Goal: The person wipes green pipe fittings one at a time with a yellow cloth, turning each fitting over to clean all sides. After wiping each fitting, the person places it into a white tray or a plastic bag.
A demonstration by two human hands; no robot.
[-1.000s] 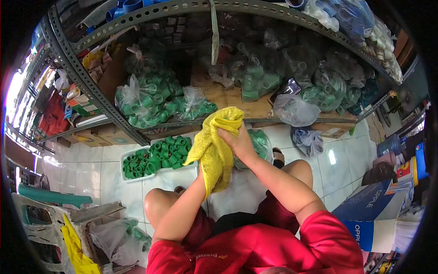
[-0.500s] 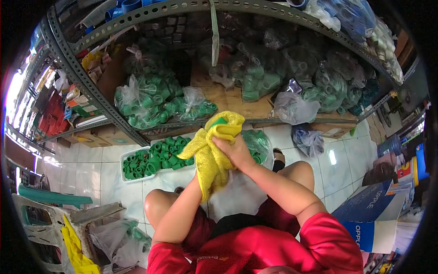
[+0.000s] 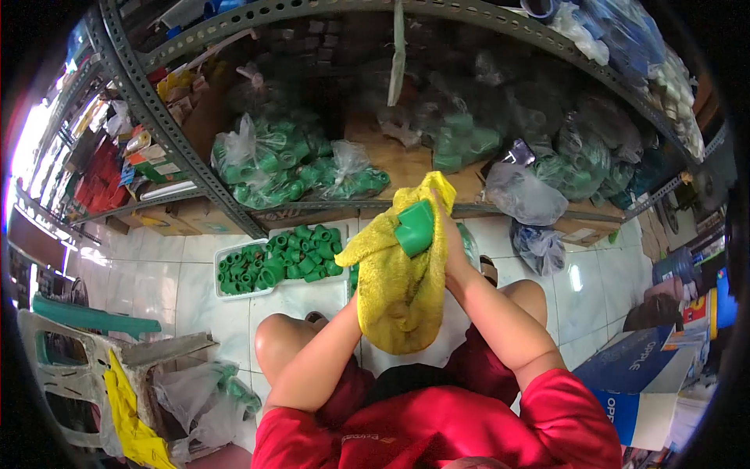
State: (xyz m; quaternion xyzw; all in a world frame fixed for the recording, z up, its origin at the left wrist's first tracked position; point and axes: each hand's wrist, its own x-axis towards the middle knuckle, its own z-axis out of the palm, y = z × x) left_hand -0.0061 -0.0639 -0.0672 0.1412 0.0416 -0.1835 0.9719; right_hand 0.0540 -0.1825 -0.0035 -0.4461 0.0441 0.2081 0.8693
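A yellow towel [image 3: 402, 309] hangs spread between my hands, above my lap. On its upper part lies a green pipe elbow fitting [image 3: 416, 227], partly wrapped by the cloth. My right hand [image 3: 451, 241] is closed on the towel's right side, beside the fitting, its fingers mostly behind the cloth. The towel covers my left hand, so its fingers are hidden; only the left forearm [image 3: 328, 348] shows below the towel's left edge. Beyond the towel, to the left, a white tray [image 3: 248, 295] on the floor holds many green pipe fittings [image 3: 301, 254].
A metal shelf frame [image 3: 168, 129] stands ahead, with plastic bags of green fittings [image 3: 269, 160] on its board. A worn plastic chair [image 3: 86, 359] with a yellow cloth [image 3: 133, 414] is at left. A blue and white box [image 3: 637, 375] sits at right on the tiled floor.
The towel has been unfolded and turned, so the green elbow fitting now shows more fully. My right hand has moved right, to the towel's side. The view has shifted slightly.
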